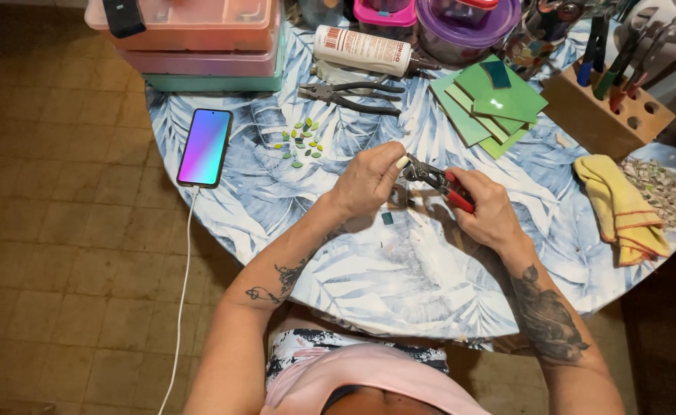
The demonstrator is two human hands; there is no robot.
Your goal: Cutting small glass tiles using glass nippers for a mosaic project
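Note:
My right hand [490, 213] grips red-handled nippers [439, 182] over the middle of the round table. Its jaws point left toward my left hand [368, 178], whose fingers pinch a small piece at the jaws; the piece itself is too small to make out. A small dark green tile chip [387, 218] lies on the leaf-patterned cloth [368, 269] just below my hands. Several small green leaf-shaped pieces [301, 144] are laid out to the left.
A stack of green tiles [491, 107] lies beyond my hands, with black pliers [349, 96] and a white glue bottle [365, 50]. A lit phone [205, 147] on a white cable sits at left. Plastic boxes [199, 38], a wooden tool block [607, 107], a yellow cloth [622, 207].

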